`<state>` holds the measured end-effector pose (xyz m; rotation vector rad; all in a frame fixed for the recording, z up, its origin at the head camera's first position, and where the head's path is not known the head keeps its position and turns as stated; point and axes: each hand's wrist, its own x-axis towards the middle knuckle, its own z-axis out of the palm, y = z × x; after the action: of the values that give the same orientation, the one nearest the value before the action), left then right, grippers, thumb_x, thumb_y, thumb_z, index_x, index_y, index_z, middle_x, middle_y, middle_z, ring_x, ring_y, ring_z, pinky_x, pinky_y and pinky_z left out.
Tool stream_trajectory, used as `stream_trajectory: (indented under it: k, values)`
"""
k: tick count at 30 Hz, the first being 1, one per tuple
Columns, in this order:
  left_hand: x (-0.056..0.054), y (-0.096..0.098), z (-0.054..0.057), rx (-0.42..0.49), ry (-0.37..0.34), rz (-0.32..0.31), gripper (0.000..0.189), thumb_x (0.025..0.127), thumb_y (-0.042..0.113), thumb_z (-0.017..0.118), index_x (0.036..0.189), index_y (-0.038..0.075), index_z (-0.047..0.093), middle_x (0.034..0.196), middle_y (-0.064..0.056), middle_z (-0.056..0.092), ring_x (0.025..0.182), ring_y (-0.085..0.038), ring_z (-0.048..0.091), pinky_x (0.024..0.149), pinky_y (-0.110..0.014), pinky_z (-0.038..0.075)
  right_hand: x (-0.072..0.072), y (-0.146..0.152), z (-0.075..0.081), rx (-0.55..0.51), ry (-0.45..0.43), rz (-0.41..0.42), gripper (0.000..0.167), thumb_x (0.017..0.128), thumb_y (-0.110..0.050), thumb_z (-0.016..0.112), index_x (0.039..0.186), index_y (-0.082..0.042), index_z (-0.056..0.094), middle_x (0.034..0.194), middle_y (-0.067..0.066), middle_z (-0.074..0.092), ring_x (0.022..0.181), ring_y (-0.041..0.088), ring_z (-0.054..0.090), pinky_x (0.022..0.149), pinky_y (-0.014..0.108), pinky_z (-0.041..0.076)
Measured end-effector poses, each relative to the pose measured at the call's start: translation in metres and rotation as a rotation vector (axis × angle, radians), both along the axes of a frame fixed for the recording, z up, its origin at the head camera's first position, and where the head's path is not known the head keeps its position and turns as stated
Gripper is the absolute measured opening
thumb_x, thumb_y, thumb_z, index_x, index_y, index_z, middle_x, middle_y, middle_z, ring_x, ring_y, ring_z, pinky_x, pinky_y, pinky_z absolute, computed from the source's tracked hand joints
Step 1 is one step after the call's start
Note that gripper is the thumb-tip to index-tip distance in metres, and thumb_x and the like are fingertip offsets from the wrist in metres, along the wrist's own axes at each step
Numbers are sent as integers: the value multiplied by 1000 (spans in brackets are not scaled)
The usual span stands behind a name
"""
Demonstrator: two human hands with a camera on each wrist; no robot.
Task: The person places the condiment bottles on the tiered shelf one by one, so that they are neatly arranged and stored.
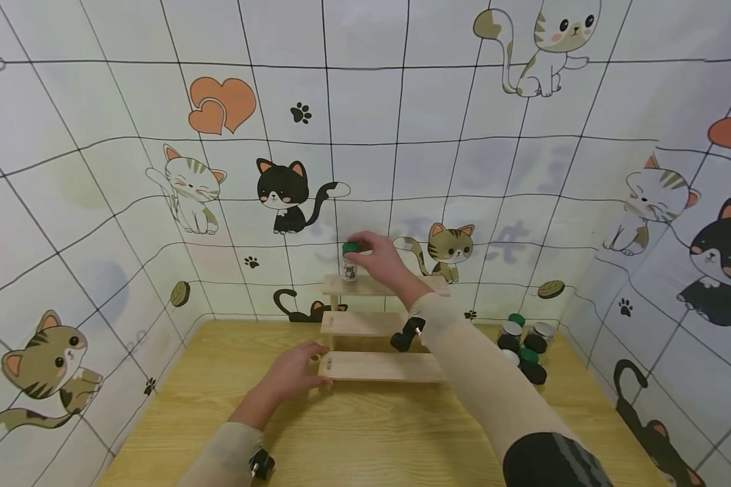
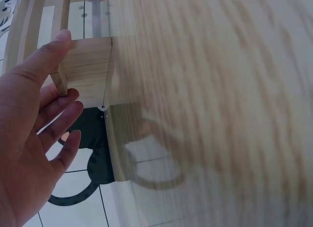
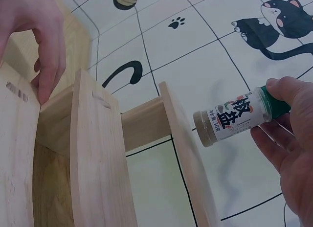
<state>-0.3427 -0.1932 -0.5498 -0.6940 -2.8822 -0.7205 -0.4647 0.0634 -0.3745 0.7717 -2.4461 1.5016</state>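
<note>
A three-tier wooden step rack stands on the table in the head view. My right hand grips a small spice jar by its green cap, over the left end of the top tier. The jar has a white label with dark characters; in the right wrist view its base is a little apart from the top board. My left hand holds the left end of the lowest board, thumb on one face and fingers at the other, as the left wrist view shows.
Several jars with green, black and white parts are clustered on the table right of the rack. Behind the wooden table and along both sides runs a wall covering with cats and grid lines.
</note>
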Motion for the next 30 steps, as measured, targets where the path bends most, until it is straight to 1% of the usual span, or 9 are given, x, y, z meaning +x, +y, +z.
stream_trajectory:
  k: [4, 8, 12, 14, 17, 22, 24, 30]
  values:
    - [1, 1, 0, 0, 8, -1, 71, 83, 42, 100, 140, 9, 73, 127, -7, 73, 113, -29, 72, 94, -52, 59, -5, -7, -5, -1, -30, -4, 37, 106, -22, 79, 141, -11, 72, 124, 6, 75, 123, 27, 68, 105, 52, 55]
    - [0, 1, -1, -2, 18, -9, 71, 83, 41, 100, 140, 8, 73, 127, -8, 73, 113, -30, 72, 95, -52, 59, -7, -14, -9, -19, -48, -21, 36, 107, -19, 78, 141, -10, 72, 123, 7, 75, 123, 27, 68, 104, 50, 56]
    - [1, 1, 0, 5, 24, -20, 71, 84, 40, 99, 140, 7, 72, 127, -9, 73, 114, -31, 72, 96, -53, 59, -6, -21, -10, -4, -50, -8, 39, 107, -17, 78, 144, -8, 69, 126, 8, 74, 125, 30, 67, 103, 49, 57]
    - [1, 1, 0, 11, 29, -22, 71, 84, 39, 99, 140, 6, 72, 128, -11, 73, 114, -32, 72, 97, -54, 58, -4, -24, -10, 8, -46, 6, 41, 107, -18, 77, 146, -8, 68, 130, 9, 72, 126, 31, 66, 102, 48, 58]
    - [2, 1, 1, 9, 50, -25, 70, 84, 40, 99, 139, 6, 72, 129, -11, 74, 113, -32, 72, 97, -54, 59, -1, -26, -9, 15, -33, 6, 42, 108, -17, 76, 147, -7, 66, 132, 10, 70, 125, 32, 66, 100, 48, 59]
    - [2, 1, 1, 9, 70, -35, 69, 84, 40, 99, 138, 5, 73, 126, -10, 75, 110, -31, 73, 93, -53, 60, -1, -27, -9, 30, -2, -18, 41, 108, -16, 76, 146, -6, 66, 133, 9, 68, 125, 28, 65, 101, 44, 59]
    - [2, 1, 0, 7, 72, -39, 68, 84, 39, 99, 138, 5, 73, 125, -10, 74, 110, -31, 73, 92, -53, 60, -2, -27, -10, 39, 11, -23, 41, 108, -17, 76, 146, -6, 67, 134, 9, 67, 125, 27, 65, 101, 44, 59]
    - [3, 0, 2, 21, 53, -29, 68, 85, 37, 99, 138, 6, 73, 127, -10, 75, 112, -32, 73, 96, -55, 59, -2, -28, -10, 49, 32, -43, 41, 107, -18, 77, 145, -6, 68, 133, 10, 68, 123, 29, 65, 98, 45, 59]
